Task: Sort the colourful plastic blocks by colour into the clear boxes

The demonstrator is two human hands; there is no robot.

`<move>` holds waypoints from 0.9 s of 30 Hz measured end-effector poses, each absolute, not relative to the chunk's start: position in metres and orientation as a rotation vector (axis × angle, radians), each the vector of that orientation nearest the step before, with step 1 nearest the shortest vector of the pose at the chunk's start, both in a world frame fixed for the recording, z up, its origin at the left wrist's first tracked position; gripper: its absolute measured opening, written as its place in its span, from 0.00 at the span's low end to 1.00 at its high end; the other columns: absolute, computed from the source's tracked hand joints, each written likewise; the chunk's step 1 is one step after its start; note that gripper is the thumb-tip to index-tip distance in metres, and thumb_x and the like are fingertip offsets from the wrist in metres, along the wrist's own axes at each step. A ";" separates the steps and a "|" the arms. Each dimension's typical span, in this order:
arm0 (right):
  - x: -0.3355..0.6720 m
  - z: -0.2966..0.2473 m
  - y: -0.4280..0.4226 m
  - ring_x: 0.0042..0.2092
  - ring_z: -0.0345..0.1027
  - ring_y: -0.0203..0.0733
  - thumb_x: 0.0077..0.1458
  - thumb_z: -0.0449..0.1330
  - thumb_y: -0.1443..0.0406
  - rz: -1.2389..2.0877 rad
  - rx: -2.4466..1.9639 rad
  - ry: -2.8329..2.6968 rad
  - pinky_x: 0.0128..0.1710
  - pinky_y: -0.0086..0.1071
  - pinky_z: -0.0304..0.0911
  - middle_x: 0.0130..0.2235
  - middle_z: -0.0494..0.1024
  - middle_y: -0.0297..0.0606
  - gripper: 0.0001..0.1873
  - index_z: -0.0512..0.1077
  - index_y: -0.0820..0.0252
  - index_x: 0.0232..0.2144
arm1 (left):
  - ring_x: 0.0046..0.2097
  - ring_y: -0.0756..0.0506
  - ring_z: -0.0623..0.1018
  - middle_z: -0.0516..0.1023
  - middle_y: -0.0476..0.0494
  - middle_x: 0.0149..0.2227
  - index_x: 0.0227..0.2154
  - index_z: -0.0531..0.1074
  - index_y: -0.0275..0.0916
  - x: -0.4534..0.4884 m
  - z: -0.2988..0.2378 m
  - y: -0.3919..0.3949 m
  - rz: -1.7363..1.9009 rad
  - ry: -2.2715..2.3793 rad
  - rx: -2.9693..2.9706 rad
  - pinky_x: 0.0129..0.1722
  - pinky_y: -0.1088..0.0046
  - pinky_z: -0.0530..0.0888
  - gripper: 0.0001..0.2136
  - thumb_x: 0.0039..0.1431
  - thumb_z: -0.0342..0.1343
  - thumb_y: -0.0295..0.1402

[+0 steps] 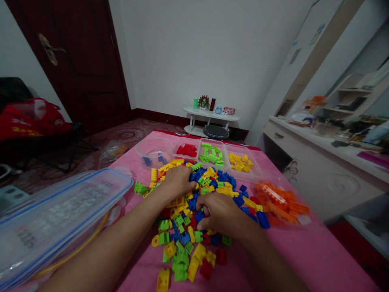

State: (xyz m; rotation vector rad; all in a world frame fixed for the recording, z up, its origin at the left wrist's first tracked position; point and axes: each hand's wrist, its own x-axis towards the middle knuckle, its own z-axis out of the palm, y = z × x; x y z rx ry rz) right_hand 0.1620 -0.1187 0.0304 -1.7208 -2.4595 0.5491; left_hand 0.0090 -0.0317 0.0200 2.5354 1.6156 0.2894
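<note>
A loose heap of plastic building blocks [182, 209] in blue, yellow, green and red spreads over a pink cloth. My left hand [178, 180] reaches into the far left part of the heap, back of the hand up; its fingertips are hidden among the blocks. Nearer to me, my right hand [220, 211] has curled fingers, with a blue building block [199, 216] between thumb and forefinger. Beyond the heap stand a round clear tub [154, 145] with a few blue blocks and clear boxes holding red blocks [187, 150], green blocks [212, 155] and yellow blocks [240, 162].
Large clear lids with blue rims [69, 211] lie at the left edge of the pink-covered table [328, 255]. A clear bag of orange pieces [281, 202] rests on the right. Farther off are a white dresser [304, 158], a low white stand [209, 114] and a dark door [82, 61].
</note>
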 end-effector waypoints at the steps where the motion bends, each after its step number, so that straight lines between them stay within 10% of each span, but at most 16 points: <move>1: 0.160 0.030 -0.121 0.27 0.63 0.34 0.34 0.71 0.61 0.533 -1.717 -2.480 0.24 0.27 0.44 0.27 0.74 0.29 0.17 0.75 0.52 0.31 | 0.42 0.36 0.77 0.78 0.35 0.40 0.39 0.75 0.39 0.009 0.020 -0.032 0.272 1.632 2.522 0.36 0.65 0.70 0.17 0.49 0.56 0.42; 12: 0.176 0.039 -0.106 0.25 0.61 0.33 0.45 0.63 0.64 0.581 -1.616 -1.950 0.24 0.26 0.52 0.25 0.70 0.30 0.10 0.72 0.59 0.33 | 0.30 0.45 0.74 0.75 0.43 0.27 0.27 0.73 0.35 0.005 0.030 -0.029 0.517 1.364 2.216 0.27 0.73 0.66 0.10 0.44 0.56 0.37; 27: 0.179 0.048 -0.107 0.37 0.66 0.40 0.50 0.63 0.63 0.152 -1.412 -1.870 0.36 0.32 0.60 0.35 0.74 0.36 0.08 0.76 0.57 0.35 | 0.22 0.51 0.74 0.72 0.47 0.24 0.38 0.69 0.35 0.032 0.021 -0.050 0.512 0.524 0.550 0.12 0.86 0.62 0.10 0.57 0.54 0.37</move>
